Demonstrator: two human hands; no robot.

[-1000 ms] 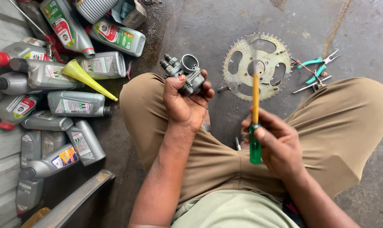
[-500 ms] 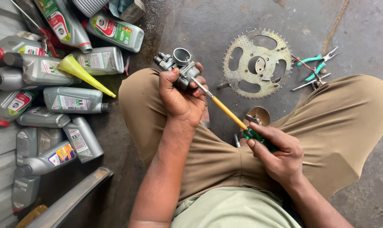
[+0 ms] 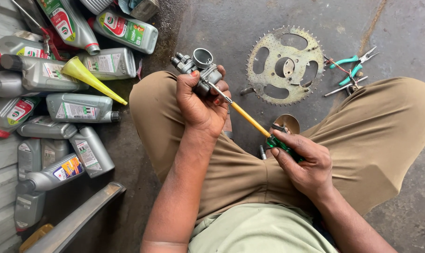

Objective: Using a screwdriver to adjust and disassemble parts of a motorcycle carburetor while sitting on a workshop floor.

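Observation:
My left hand (image 3: 200,105) grips a small grey metal carburettor (image 3: 198,68) above my left knee, its round opening facing up. My right hand (image 3: 303,161) holds a screwdriver (image 3: 250,119) with a yellow shaft sleeve and green handle. The screwdriver slants up to the left, and its metal tip touches the carburettor's side beside my left fingers. Both hands are over my lap in khaki trousers.
Several grey oil bottles (image 3: 76,107) and a yellow funnel (image 3: 90,77) lie on the left. A toothed sprocket (image 3: 285,65) lies on the concrete floor ahead, with green-handled pliers (image 3: 350,65) to its right. A small round metal cup (image 3: 287,122) sits between my knees. A metal bar (image 3: 76,220) lies at lower left.
The screwdriver swung from upright in my right hand to slanting left, and its tip now meets the carburettor. My left hand stayed over the knee with the carburettor.

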